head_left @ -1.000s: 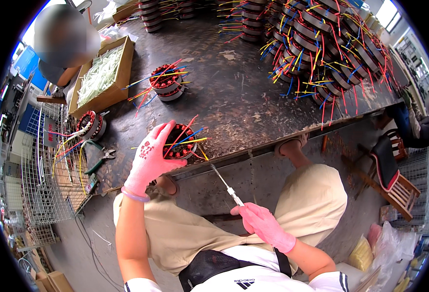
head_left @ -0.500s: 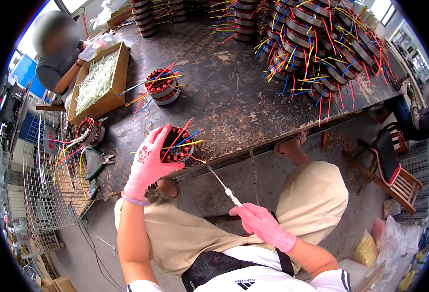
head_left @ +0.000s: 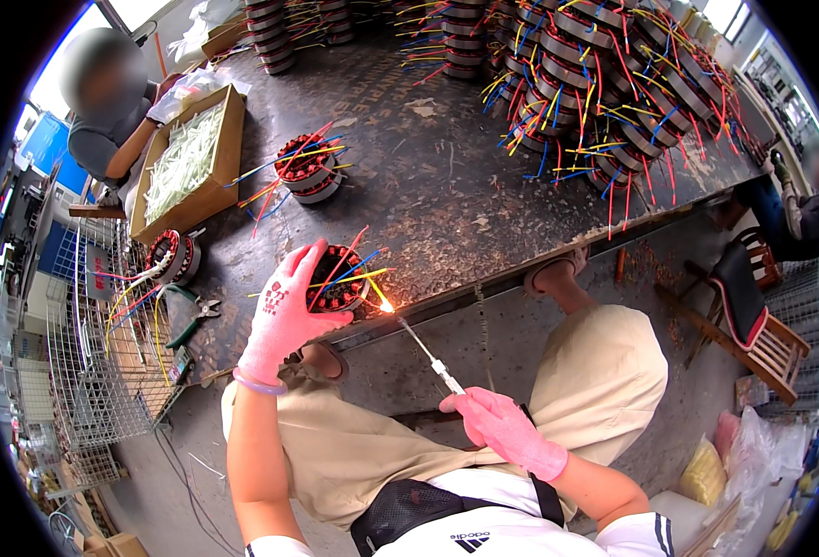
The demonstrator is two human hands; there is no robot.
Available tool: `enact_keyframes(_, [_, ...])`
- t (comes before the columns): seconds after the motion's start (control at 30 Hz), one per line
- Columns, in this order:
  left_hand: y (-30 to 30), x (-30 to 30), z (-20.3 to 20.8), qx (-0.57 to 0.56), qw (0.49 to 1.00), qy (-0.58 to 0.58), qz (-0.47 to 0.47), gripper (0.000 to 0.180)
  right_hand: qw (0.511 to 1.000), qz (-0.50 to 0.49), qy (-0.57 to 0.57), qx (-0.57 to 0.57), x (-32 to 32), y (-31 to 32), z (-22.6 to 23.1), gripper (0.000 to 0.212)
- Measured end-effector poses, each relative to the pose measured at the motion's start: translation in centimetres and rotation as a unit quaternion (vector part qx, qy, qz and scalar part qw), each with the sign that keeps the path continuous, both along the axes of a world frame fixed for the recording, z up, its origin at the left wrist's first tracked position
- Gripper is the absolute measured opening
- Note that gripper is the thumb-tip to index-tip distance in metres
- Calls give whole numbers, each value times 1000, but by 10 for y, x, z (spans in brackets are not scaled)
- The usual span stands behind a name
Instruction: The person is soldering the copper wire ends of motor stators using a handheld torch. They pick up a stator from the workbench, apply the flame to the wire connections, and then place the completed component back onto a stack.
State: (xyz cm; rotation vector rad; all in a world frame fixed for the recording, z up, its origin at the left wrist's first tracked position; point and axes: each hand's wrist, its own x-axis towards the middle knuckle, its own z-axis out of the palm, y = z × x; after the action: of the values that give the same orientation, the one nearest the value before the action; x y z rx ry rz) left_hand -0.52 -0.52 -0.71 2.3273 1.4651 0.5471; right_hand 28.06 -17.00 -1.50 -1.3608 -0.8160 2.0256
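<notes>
My left hand [head_left: 284, 302], in a pink glove, is wrapped round the left side of a motor stator [head_left: 343, 302] with red windings and red, blue and yellow leads. The stator sits at the table's near edge. In my right hand [head_left: 510, 429], also pink-gloved, is a slim pen-like torch [head_left: 443, 369] with a long thin metal tip, gripped at its lower end. That tip points up and left to the end of a yellow lead [head_left: 379, 289], where a bright orange-white glow [head_left: 387, 305] shows. Its handle is mostly hidden by my fingers.
Another stator [head_left: 309, 169] stands farther back, and one [head_left: 174, 256] lies left beside green-handled pliers [head_left: 196, 314]. A cardboard box [head_left: 227, 160] holds white sleeves; a person works behind it. Stacked stators [head_left: 604, 88] fill the far right. A wooden chair [head_left: 742, 306] stands right.
A bright glow has appeared at the yellow lead's end, beside the torch tip. Both my hands and the stator have stayed nearly in place.
</notes>
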Motion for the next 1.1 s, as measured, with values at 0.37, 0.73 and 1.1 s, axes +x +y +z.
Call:
enact_keyframes(0.37, [-1,0,0,-8,1000,-2,3,100,999,21,-21,26,0,2,3,35])
enact_keyframes(0.73, [0,1,1,-20,1000,1,8,99,999,25,-28,15,1,4,6,36])
enact_keyframes(1.1, [1,2,2,0,1000,5,-2,98,999,19,-27,1,1,3,7,33])
